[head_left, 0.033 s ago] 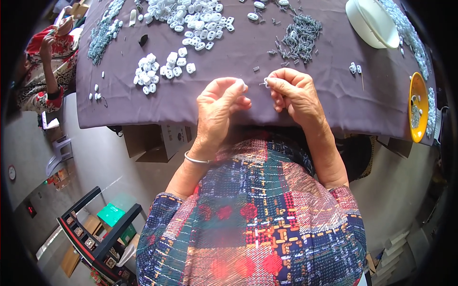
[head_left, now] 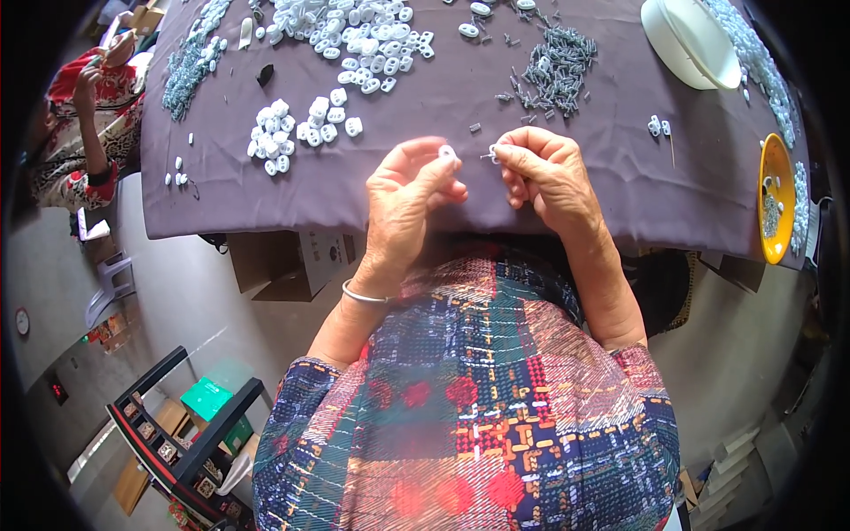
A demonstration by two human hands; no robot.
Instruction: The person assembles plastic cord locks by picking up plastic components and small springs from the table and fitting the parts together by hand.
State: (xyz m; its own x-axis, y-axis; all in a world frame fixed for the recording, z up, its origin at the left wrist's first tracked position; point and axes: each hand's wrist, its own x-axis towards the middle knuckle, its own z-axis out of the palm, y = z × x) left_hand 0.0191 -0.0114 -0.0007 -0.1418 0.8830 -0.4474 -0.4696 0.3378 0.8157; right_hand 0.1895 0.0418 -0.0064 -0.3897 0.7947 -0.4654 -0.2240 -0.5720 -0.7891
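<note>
My left hand (head_left: 412,190) pinches a small white plastic piece (head_left: 448,153) between thumb and fingertips, just above the near edge of the purple-covered table (head_left: 443,97). Close to its right, my right hand (head_left: 544,173) grips a tiny grey metal part (head_left: 489,156), with its tip pointing at the white piece. The two parts are almost touching. A small cluster of white pieces (head_left: 297,128) lies to the left of my hands. A larger heap of white pieces (head_left: 354,35) and a pile of grey metal parts (head_left: 558,71) lie farther back.
A white bowl (head_left: 691,40) stands at the back right and a yellow bowl (head_left: 775,199) at the right edge. Another person (head_left: 84,124) sits at the table's left end. A cardboard box (head_left: 288,261) is under the table, and a black rack (head_left: 177,442) stands on the floor.
</note>
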